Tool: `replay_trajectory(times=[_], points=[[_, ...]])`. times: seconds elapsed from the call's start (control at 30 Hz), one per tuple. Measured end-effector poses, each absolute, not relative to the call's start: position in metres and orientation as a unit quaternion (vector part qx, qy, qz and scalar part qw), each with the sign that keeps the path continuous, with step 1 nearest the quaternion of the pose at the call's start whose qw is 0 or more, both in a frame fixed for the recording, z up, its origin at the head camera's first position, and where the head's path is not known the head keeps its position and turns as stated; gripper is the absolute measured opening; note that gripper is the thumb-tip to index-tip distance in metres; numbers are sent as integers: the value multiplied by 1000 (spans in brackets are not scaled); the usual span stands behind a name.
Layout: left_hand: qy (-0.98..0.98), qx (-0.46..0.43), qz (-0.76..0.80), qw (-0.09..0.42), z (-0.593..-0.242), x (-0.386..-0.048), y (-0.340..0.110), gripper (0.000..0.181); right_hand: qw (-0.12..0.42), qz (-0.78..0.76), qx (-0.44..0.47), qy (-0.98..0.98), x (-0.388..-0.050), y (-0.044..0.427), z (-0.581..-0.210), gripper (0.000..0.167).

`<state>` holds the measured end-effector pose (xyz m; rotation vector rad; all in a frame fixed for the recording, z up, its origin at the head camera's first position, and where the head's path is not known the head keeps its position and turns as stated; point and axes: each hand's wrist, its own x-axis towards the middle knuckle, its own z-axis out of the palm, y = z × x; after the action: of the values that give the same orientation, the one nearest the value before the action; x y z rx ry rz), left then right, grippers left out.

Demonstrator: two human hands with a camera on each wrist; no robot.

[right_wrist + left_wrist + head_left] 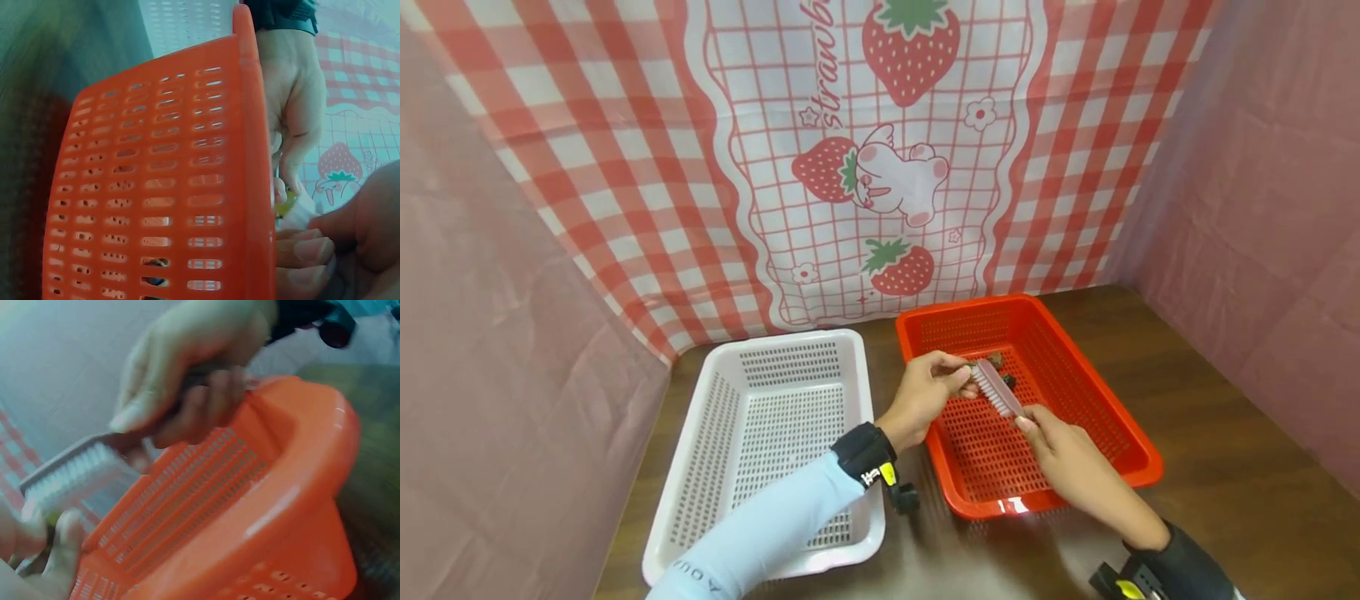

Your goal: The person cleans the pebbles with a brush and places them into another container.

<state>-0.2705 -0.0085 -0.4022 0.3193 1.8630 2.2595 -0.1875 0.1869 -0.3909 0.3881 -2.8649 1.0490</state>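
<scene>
My right hand (1063,454) grips the handle of a pink brush (1000,387) with white bristles, held above the red-orange basket (1120,417). Opposite it, my left hand (925,387) pinches a small yellow-green thing (286,205) between thumb and fingers. The bristles are against or very close to that thing; its kind cannot be made out, as fingers cover most of it. In the left wrist view the brush (81,465) slants down towards the left fingertips. Beneath the hands, a small brown piece (996,359) and a dark one (1010,381) lie in the basket.
A white perforated basket (681,467) stands to the left, partly under my left forearm. Both baskets sit on a brown wooden table (1225,433). A red-checked strawberry cloth (880,100) hangs behind, with pink cloth (1277,208) at the sides.
</scene>
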Motion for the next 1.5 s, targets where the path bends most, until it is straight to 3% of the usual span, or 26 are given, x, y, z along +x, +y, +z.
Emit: replay_trajectory(times=[0.13,0.33,0.5,0.7,0.83,1.0,1.2,1.37,1.5], points=[[631,142,753,123,-401,-270,-8,17,51,351,126,-927,-190,187,-388,22],[625,109,769,82,-399,-272,-12,18,34,341,137,-929,-184,186,-389,19],[631,144,752,125,-402,-270,-8,16,46,358,120,-925,-187,186,-390,23],[630,123,758,114,-408,-268,-7,17,32,340,121,-932,-184,189,-393,22],[643,160,738,132,-405,-267,-9,16,49,344,124,-929,-187,188,-391,20],[636,151,750,103,-402,-266,-10,19,42,341,124,-931,-187,187,-387,22],[638,160,743,129,-402,-264,-9,19,44,341,121,-931,-186,188,-388,25],[627,115,767,79,-402,-262,-7,19,28,335,118,-934,-181,188,-387,26],[640,129,750,105,-403,-258,-6,17,41,341,117,-932,-182,187,-387,28]])
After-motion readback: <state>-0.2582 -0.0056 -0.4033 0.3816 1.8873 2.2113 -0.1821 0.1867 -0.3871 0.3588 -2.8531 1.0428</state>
